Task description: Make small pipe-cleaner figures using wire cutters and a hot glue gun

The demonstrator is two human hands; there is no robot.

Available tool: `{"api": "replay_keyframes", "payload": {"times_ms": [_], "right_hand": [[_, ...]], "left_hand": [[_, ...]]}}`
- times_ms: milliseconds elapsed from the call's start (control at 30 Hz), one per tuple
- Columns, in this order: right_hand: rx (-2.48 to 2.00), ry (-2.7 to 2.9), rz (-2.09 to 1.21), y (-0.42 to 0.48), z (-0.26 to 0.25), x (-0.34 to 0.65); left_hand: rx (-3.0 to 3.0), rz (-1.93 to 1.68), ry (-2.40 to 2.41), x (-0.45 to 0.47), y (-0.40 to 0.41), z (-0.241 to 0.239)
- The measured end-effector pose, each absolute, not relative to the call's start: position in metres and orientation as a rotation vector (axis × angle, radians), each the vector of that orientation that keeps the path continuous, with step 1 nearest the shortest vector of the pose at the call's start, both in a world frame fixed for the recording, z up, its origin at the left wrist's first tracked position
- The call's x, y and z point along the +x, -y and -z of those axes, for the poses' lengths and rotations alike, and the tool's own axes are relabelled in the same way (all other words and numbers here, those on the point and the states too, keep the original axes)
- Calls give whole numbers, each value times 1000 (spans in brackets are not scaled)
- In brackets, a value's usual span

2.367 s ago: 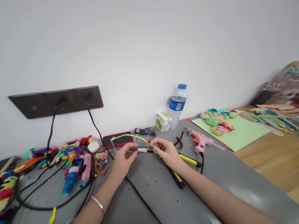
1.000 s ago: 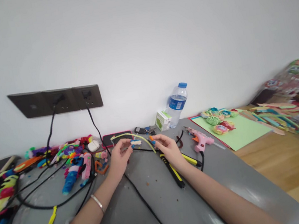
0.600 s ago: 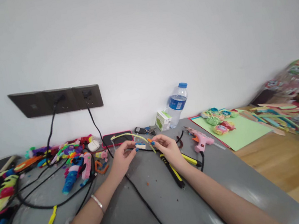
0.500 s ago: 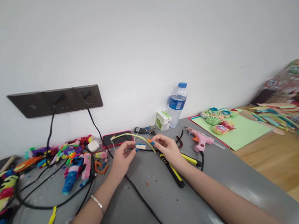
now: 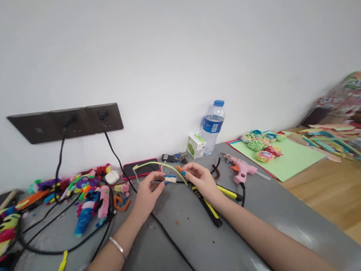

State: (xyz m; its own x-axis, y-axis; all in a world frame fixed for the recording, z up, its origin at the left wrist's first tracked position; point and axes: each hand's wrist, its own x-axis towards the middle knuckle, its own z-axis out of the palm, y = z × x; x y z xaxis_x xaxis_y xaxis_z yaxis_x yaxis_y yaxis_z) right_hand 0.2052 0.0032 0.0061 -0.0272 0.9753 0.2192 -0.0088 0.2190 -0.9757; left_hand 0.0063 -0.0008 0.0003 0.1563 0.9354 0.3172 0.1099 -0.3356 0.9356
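Note:
My left hand (image 5: 149, 191) pinches a small cream-white fuzzy piece (image 5: 171, 179), which looks like pipe cleaner, between thumb and fingers. Close by on the right, my right hand (image 5: 200, 178) has a small orange pipe cleaner piece (image 5: 179, 168) in its closed fingertips. The two pieces are a little apart. A pale yellow-green pipe cleaner (image 5: 157, 163) arches behind the fingers, one end near my right hand; whether a hand touches it I cannot tell. Yellow-and-black pliers (image 5: 208, 207) lie partly beneath my right forearm.
A pink glue gun (image 5: 242, 170) lies on the right, near green paper (image 5: 298, 161) with crinkled flowers. Behind stand a water bottle (image 5: 213, 126) and a small box (image 5: 196, 146), with a phone (image 5: 143, 168) nearby. Black cables (image 5: 172, 241) and colourful pipe cleaner figures (image 5: 86, 213) occupy the left.
The orange piece in my right fingertips has tilted slightly more upright. Both hands stay in nearly the same place, and the view has shifted very slightly.

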Motion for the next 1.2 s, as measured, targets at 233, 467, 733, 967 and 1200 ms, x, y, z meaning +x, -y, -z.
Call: {"api": "replay_keyframes", "payload": {"times_ms": [233,467,733,967,1200], "right_hand": [[-992,1493,-939,-4,-4,207],[-931,1594,-852,-5,-1,208],[-913,1699,-769,-3,-1,207],[-897,1729,-745,-2,-4,206],[-903,1749,-757,-2,-6,206]], "left_hand": [[1665,-1218,-1033,7,3,-3],[1727,-1137,-1035,6,2,-1],[1754,-1101,-1032,6,1,1],[1755,-1092,-1045,6,0,2],[1748,-1091,-1052,6,1,1]]}}
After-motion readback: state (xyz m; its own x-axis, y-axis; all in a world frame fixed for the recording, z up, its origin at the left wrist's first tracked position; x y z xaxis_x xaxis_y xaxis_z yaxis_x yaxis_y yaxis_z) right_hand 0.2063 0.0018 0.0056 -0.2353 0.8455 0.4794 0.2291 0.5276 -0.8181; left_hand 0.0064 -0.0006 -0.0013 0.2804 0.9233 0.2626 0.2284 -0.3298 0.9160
